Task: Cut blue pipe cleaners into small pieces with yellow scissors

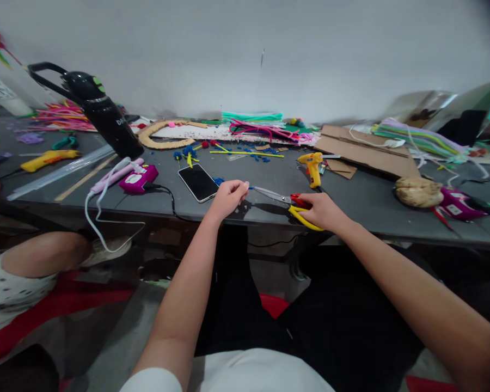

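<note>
My left hand is closed in a pinch above the table's front edge. A short blue piece of pipe cleaner pokes out from its fingertips; the rest is hidden. In my right hand are scissors with one red and one yellow handle. Their blades point left, with the tips close to the blue piece; whether they touch it I cannot tell. A phone lies face up just left of my left hand. Blue clippings are scattered behind the hands, beside a yellow pipe cleaner.
A yellow glue gun stands behind my right hand, near cardboard sheets. At left are a black bottle, a purple device with cords and another person's knee. Pipe cleaner bundles line the wall.
</note>
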{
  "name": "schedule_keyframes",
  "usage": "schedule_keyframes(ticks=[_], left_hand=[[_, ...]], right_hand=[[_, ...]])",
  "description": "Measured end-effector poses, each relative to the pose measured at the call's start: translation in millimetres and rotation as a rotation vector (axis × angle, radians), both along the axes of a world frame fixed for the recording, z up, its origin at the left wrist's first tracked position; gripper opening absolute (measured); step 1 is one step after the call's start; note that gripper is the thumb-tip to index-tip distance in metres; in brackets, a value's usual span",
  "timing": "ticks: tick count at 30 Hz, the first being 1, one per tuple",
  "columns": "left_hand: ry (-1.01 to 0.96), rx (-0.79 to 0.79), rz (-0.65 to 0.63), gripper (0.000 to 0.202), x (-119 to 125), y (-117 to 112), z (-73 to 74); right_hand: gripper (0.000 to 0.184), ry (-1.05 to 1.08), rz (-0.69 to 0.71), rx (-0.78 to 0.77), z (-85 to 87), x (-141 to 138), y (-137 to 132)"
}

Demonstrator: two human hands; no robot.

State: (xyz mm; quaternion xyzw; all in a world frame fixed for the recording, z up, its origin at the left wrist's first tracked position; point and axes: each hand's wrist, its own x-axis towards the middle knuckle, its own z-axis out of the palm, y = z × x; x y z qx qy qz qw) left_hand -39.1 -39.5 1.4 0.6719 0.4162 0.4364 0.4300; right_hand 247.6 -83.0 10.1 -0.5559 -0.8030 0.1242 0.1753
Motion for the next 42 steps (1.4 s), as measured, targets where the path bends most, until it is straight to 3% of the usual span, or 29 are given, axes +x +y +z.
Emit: schedule_keyframes(ticks=[12, 18, 30, 42], left_hand=[[0.013, 0.008, 0.013, 0.039, -0.4, 0.3, -1.0], [0.022, 0.033, 0.029, 0.040, 0.5, 0.1, -0.4], [0.034, 0.032, 0.030, 0.039, 0.2, -0.9, 0.9], [0.029, 0.017, 0.019, 0.040, -0.9, 0.4, -0.8]], right_hand=[[0.016, -0.009, -0.012, -0.005, 2.7, -1.1, 1.4], [0.026, 0.044, -0.026, -0.018, 5.2, -1.3, -1.5], [0.014, -0.009, 0.015, -0.024, 2.0, 0.0, 0.5], [0.014, -0.001, 0.018, -0.023, 4.7, -1.3, -0.1]])
